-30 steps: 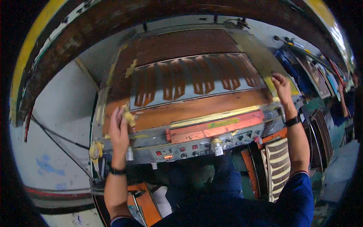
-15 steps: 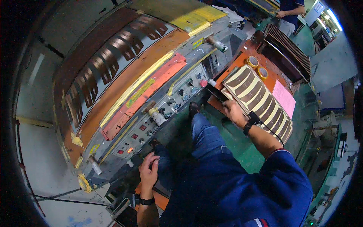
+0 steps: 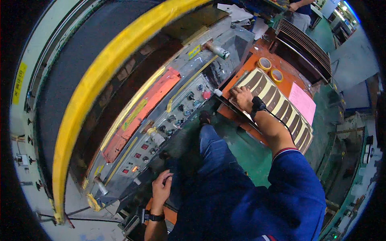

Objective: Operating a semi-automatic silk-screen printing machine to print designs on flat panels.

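My right hand (image 3: 243, 99) lies on the near left corner of a stack of cream sheets (image 3: 298, 136) with rows of dark brown curved shapes. Its fingers are apart, and nothing shows in them. Low in front of the machine hangs my left hand (image 3: 161, 188), loosely bent and empty, with a gap between thumb and fingers. It is nearest the lower end of the control panel (image 3: 138, 157), touching nothing I can see. A dark screen frame with a yellow edge (image 3: 86, 90) covers most of the machine bed.
The sheets rest on an orange table (image 3: 257, 60) with two yellow tape rolls (image 3: 264, 63), a pink paper (image 3: 301, 103) and a dark slatted rack (image 3: 303, 52). Metal posts (image 3: 217, 50) stick out from the machine front. Another person (image 3: 300, 12) stands at the far right.
The yellow-edged frame has come over the bed and hides most of the brown pieces there. My right hand has moved from beside the sheets onto their corner. My left hand is little changed.
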### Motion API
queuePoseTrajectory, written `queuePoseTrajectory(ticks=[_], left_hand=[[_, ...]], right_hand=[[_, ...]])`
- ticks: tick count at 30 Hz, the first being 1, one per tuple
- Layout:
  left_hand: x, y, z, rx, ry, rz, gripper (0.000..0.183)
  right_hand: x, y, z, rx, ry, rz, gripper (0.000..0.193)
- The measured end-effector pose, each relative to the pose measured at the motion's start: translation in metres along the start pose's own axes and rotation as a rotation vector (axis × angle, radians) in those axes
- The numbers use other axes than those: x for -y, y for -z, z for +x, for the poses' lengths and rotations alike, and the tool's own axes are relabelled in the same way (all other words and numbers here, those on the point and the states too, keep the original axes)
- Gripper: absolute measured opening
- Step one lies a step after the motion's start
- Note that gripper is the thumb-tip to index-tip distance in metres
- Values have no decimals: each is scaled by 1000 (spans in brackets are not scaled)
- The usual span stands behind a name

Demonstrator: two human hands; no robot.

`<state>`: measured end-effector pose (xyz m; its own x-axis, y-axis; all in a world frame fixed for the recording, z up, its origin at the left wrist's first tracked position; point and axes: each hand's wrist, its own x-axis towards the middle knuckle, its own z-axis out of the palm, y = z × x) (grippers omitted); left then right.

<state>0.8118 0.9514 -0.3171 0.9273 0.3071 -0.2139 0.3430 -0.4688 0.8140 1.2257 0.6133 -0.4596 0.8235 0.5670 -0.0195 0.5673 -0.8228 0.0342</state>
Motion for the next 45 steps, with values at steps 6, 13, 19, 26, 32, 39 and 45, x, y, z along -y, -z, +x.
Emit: queuePoseTrajectory(ticks=[6, 13, 19, 26, 32, 39, 45], left_hand=[[-9, -14, 15, 36, 17, -29, 25], [-9, -28, 33, 91, -38, -88, 26], [-27, -100, 121, 256, -140, 42, 34], [-58, -203, 158, 357, 294, -825, 28], [-130, -130, 128, 259, -360, -577, 30], [-78, 33, 42, 4, -359, -693, 38], [5, 127, -66, -524, -319, -647, 41]], right_hand=[[-11, 2, -10, -83, 148, 31, 34], [17, -18, -79, -114, 242, -32, 31], [123, 73, -161, -185, 526, 470, 35], [167, 144, -183, -65, 635, 690, 36], [38, 167, -206, -410, -66, 670, 37], [-125, 72, -250, -603, -734, 1527, 42], [-8, 96, -169, -425, -522, 1942, 58]])
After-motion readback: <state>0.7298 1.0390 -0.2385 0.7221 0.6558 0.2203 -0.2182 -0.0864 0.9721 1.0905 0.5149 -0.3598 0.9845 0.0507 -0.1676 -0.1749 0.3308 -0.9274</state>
